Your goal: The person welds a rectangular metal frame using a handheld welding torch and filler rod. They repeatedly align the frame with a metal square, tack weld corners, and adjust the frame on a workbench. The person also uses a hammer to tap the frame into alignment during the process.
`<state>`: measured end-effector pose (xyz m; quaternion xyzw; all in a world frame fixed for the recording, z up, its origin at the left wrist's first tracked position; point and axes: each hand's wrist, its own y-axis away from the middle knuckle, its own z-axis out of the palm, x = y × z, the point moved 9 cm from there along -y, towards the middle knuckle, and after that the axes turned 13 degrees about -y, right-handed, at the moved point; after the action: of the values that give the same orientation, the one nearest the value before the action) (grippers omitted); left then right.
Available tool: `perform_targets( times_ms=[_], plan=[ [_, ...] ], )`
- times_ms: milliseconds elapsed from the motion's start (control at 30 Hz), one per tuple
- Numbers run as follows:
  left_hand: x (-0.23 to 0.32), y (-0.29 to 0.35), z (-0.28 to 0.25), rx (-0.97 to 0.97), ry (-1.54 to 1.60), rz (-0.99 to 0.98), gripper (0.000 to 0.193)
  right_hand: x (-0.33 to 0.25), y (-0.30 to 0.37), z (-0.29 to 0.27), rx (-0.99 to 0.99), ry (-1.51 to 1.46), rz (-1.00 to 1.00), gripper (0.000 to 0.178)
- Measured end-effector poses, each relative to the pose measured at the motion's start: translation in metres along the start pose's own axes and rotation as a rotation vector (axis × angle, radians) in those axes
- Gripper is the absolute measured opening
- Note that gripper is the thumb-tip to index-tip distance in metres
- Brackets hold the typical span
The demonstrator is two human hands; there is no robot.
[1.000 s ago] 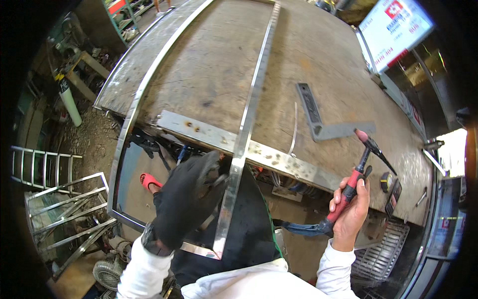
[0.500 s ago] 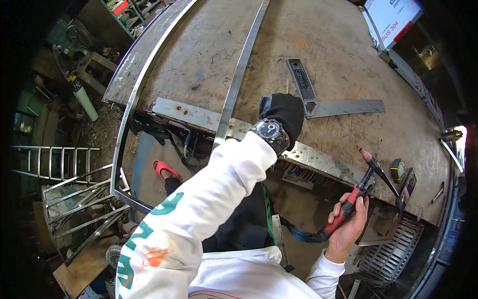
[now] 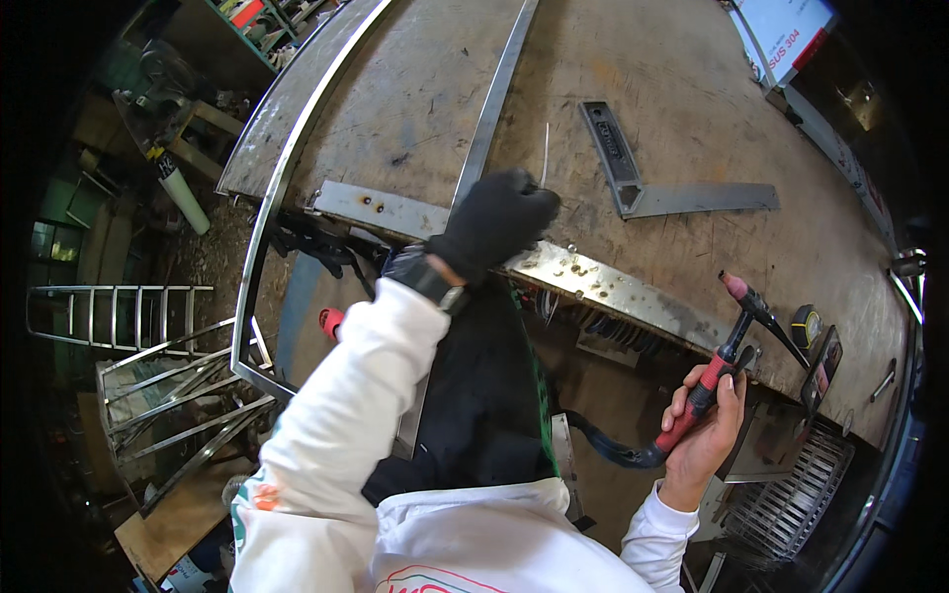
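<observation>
Workbench [image 3: 415, 89] spanning far scene. Long flat steel bar [image 3: 494, 94] lying on it, long axis running near-to-far, far end leaning slightly right. Left hand [image 3: 494, 222], black-gloved, curling closed over bar's near part at bench edge. Right hand [image 3: 704, 430], bare, gripping red-handled welding torch [image 3: 727, 341] near right, tip pointing far.

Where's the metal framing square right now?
In the head view, the grey L-shaped metal square lies flat on the worn wooden workbench, upper right of centre, just right of the black-gloved left hand and its thin filler rod.
</observation>
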<state>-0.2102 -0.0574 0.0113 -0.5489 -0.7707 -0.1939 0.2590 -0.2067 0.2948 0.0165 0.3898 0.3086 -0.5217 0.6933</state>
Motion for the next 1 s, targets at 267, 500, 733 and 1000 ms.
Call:
perform_targets(
  times_ms=[267,500,733,1000],
  plan=[
    [-0.047,0.142,-0.077,-0.098,1.198,-0.290,0.043,0.032,0.015,0.011,-0.046,0.100,0.086,0.032],
    [-0.056,0.294,-0.100,0.156,0.671,-0.401,0.028,0.051,0.023,0.070,-0.208,0.229,0.106,0.035],
    [-0.004,0.374,-0.024,0.033,0.225,-0.064,0.045,0.075,0.052,0.144,-0.455,0.350,0.126,0.035],
    [0.021,0.388,-0.010,0.183,0.220,0.106,0.047,0.096,0.088,0.190,-0.695,0.626,0.051,0.065]
  ],
)
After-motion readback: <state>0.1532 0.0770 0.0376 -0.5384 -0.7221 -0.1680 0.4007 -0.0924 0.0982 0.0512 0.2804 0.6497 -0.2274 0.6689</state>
